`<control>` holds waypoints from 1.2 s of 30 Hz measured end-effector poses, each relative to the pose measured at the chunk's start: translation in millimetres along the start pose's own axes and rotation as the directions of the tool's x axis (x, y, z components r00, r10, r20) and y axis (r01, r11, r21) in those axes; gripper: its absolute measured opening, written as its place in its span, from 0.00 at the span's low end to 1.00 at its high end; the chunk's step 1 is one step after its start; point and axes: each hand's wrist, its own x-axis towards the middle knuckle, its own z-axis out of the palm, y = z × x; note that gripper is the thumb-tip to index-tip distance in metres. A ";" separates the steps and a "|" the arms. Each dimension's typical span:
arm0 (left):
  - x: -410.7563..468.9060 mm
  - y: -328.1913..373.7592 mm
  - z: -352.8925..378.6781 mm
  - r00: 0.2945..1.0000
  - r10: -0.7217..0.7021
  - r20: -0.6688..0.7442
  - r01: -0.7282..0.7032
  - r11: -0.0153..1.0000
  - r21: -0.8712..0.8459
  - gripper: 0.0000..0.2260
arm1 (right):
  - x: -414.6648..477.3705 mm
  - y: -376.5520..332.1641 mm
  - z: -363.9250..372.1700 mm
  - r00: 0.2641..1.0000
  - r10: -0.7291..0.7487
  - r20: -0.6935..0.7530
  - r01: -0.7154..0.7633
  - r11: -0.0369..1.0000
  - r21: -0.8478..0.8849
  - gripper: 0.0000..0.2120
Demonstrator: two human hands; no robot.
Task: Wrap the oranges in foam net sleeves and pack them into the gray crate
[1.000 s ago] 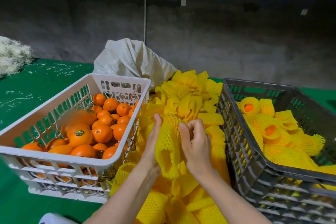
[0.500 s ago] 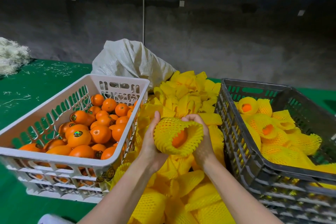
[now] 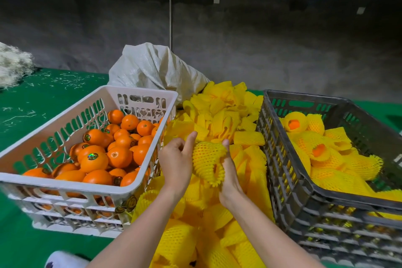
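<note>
Foam net sleeve (image 3: 206,160) now closed, right hand (image 3: 231,177) cupping it, left hand (image 3: 175,160) gripping its side

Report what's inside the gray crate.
The gray crate holds oranges wrapped in yellow foam net sleeves; fruit shows through a few open ends. Anything beneath the top layer, and the crate floor, is covered, so no full count is possible.

Glossy oranges (image 3: 93,160), yellow foam-mesh sleeves (image 3: 207,162), slotted plastic gray crate (image 3: 289,183).
</note>
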 end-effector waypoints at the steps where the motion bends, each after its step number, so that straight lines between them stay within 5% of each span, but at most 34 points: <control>1: -2.5 0.0 2.2 0.998 -0.053 -0.021 0.052 0.998 -0.041 0.24 | 1.1 0.5 1.4 1.000 0.010 -0.021 -0.010 0.999 0.037 0.24; 3: -7.4 -1.3 8.4 0.959 -0.280 -0.041 0.266 0.943 -0.201 0.24 | 2.0 -2.0 4.7 0.998 0.059 -0.036 -0.052 0.986 0.159 0.17; 6: -3.3 -4.7 10.6 0.736 -0.667 0.117 0.642 0.633 -0.433 0.22 | 1.6 -9.1 6.7 0.995 0.098 -0.004 -0.092 0.947 0.309 0.15; 8: -1.8 -9.0 8.6 0.674 -0.686 0.273 0.726 0.547 -0.418 0.21 | 1.1 -12.5 5.2 0.993 0.110 0.034 -0.114 0.925 0.362 0.12; 14: -6.8 -7.0 6.6 0.880 -0.370 0.297 0.459 0.825 -0.331 0.24 | -7.1 -15.6 2.0 0.995 0.031 0.098 -0.071 0.898 0.433 0.08; 17: -0.9 -0.9 5.1 0.890 -0.328 0.316 0.413 0.874 -0.256 0.27 | -9.5 -18.2 -2.3 0.996 -0.054 0.073 0.027 0.945 0.325 0.09; 19: 3.3 6.2 -0.1 0.782 -0.477 0.402 0.567 0.811 -0.141 0.25 | -10.1 -20.0 -6.4 0.992 -0.113 0.057 0.099 0.975 0.199 0.14; 21: 5.0 11.6 -6.5 0.526 -0.581 0.621 0.764 0.644 -0.045 0.22 | -9.2 -19.0 -11.1 0.964 -0.266 0.027 0.267 0.963 -0.043 0.10; 22: 5.1 12.8 -8.4 0.418 -0.561 0.715 0.820 0.572 -0.030 0.23 | -10.0 -18.5 -13.3 0.930 -0.366 0.045 0.368 0.913 -0.175 0.07; 24: 3.5 11.8 -7.5 0.321 -0.485 0.814 0.887 0.454 -0.080 0.24 | -12.1 -17.4 -16.2 0.860 -0.490 0.143 0.508 0.791 -0.340 0.08; 28: 1.0 16.3 -7.5 0.355 -0.411 0.840 0.906 0.371 -0.202 0.22 | -16.2 -12.5 -24.8 0.770 -0.580 0.265 0.631 0.634 -0.446 0.20; 31: 1.0 13.1 -10.5 0.426 -0.430 0.796 0.851 0.489 -0.192 0.22 | -20.3 -11.5 -29.8 0.735 -0.597 0.322 0.668 0.556 -0.494 0.17; 36: -0.5 11.7 -8.6 0.545 -0.454 0.705 0.772 0.599 -0.212 0.15 | -23.4 -14.6 -20.5 0.854 -0.346 0.388 0.486 0.797 -0.358 0.16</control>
